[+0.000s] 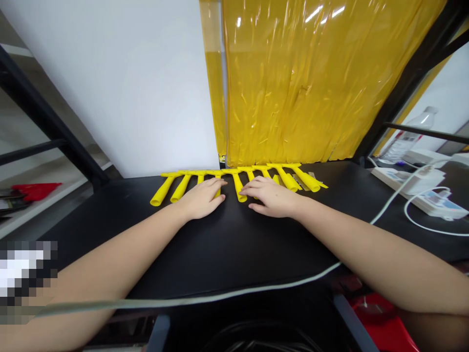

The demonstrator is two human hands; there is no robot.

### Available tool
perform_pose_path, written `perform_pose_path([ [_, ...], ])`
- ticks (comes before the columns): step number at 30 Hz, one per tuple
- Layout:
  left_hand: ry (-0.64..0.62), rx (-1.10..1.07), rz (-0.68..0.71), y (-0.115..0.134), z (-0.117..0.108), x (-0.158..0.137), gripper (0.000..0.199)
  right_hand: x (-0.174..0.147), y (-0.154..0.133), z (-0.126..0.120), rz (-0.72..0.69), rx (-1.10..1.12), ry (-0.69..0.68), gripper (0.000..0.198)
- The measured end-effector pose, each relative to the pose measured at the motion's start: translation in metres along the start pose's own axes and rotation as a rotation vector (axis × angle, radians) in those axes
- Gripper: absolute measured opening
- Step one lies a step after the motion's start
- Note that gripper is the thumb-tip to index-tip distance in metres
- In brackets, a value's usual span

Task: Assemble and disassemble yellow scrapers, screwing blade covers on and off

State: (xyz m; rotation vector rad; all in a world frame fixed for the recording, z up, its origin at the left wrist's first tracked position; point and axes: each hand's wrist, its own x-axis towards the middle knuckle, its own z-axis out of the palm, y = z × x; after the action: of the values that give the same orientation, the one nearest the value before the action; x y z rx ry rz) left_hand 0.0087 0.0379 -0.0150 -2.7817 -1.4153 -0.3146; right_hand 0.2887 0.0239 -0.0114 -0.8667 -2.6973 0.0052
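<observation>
A row of yellow plastic pieces lies along the back of the black table. Each has a hollow tube-like handle pointing toward me and a thin flat crossbar at the far end. My left hand rests palm down over handles left of the middle, fingers stretched and thumb apart; a bit of one yellow handle shows between thumb and fingers. Beside it, my right hand lies with fingers spread, the fingertips at another yellow handle. More yellow pieces fan out past its knuckles, and my hands hide parts of several.
A white panel and a yellow plastic sheet stand behind the row. On the right are a white power strip with cables and a clear bottle. A pale cable crosses in front; black frame posts flank the table.
</observation>
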Motion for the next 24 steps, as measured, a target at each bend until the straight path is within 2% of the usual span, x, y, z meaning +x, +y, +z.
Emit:
perform_pose_path([
  [5,-0.047,0.082,0.012,-0.007,0.003,0.002,0.066,0.002,-0.001,0.004,-0.005,-0.028,-0.002,0.045],
  [10,-0.024,0.123,0.008,-0.004,0.004,0.003,0.064,0.006,-0.005,0.009,-0.026,-0.048,-0.004,0.045],
  [15,-0.053,0.148,-0.036,-0.009,0.001,0.0,0.062,0.006,-0.008,0.01,-0.056,-0.02,-0.004,0.045],
  [20,-0.128,0.158,-0.12,-0.021,-0.008,-0.006,0.068,0.003,-0.012,0.006,-0.083,0.006,-0.013,0.046],
  [22,-0.117,0.159,-0.133,-0.025,-0.011,-0.006,0.07,0.002,-0.012,0.005,-0.084,0.015,-0.012,0.046],
  [24,-0.055,0.191,-0.171,-0.029,-0.013,-0.005,0.067,0.002,-0.012,0.005,-0.09,0.023,-0.008,0.046],
])
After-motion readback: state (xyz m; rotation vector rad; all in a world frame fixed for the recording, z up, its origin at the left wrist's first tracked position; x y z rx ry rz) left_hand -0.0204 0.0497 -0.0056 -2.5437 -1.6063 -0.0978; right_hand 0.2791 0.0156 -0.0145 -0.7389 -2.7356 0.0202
